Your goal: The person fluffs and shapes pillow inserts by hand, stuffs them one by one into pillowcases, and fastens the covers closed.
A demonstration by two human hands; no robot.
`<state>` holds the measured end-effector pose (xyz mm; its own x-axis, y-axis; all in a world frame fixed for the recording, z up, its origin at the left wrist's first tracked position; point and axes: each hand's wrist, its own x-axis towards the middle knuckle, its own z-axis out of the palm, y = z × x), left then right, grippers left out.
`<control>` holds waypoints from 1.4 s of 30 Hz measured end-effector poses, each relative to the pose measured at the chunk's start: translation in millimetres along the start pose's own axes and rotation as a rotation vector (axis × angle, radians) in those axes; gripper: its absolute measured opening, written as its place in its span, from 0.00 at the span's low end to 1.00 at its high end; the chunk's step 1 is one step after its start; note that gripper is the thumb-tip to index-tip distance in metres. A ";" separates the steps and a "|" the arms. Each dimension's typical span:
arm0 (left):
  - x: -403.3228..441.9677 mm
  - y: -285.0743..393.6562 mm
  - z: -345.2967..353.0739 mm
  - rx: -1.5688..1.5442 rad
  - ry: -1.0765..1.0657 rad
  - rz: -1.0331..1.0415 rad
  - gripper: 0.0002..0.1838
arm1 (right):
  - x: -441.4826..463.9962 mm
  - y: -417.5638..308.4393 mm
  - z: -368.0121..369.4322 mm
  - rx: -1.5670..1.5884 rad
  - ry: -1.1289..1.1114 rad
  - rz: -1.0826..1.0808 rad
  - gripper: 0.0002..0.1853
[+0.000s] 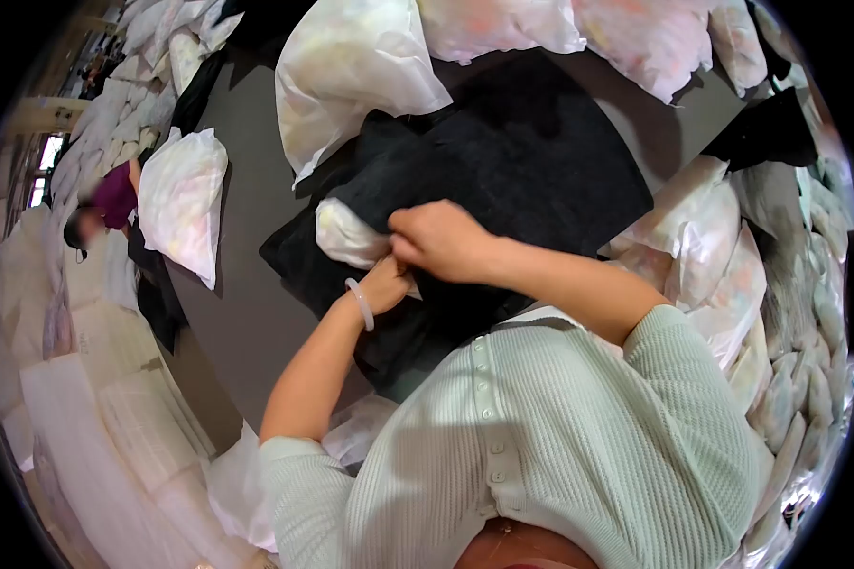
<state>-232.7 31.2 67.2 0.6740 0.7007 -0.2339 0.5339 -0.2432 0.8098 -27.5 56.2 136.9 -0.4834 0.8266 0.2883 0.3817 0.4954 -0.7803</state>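
One grey table [247, 322] bore black fabric [541, 142], probably soft, limp, best gripped by an edge. Our right hand [446, 245], curled, met our curled left hand [385, 284] just right of a white bundle [347, 233], seemingly light; what either gripped, we couldn't tell.

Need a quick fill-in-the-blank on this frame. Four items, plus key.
1. The cloth under the left hand and right hand is coloured ____.
2. The small bundle at the hands is coloured ____.
3. The bracelet is on the camera wearer's ____ wrist.
4. The wearer's knitted top has a front row of ____.

Missing words: black; white; left; buttons.
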 end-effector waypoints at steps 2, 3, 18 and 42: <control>11.3 8.3 -7.8 0.391 -0.391 -0.183 0.18 | -1.9 -17.2 14.7 0.096 0.015 -0.046 0.11; 21.1 18.9 -6.4 0.572 -0.446 -0.214 0.18 | -1.3 -22.1 18.9 0.122 0.023 -0.054 0.11; 40.2 17.4 5.7 0.630 0.015 -0.032 0.18 | -0.7 1.7 19.4 -0.039 0.153 0.053 0.08; -18.9 74.3 -35.5 0.589 0.976 -0.123 0.30 | 14.9 -5.0 7.3 -0.274 0.007 -0.116 0.09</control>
<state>-224.0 23.7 150.9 0.0548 0.9005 0.4314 0.8981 -0.2333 0.3728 -42.3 64.1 141.1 -0.5307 0.7619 0.3714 0.5231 0.6392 -0.5637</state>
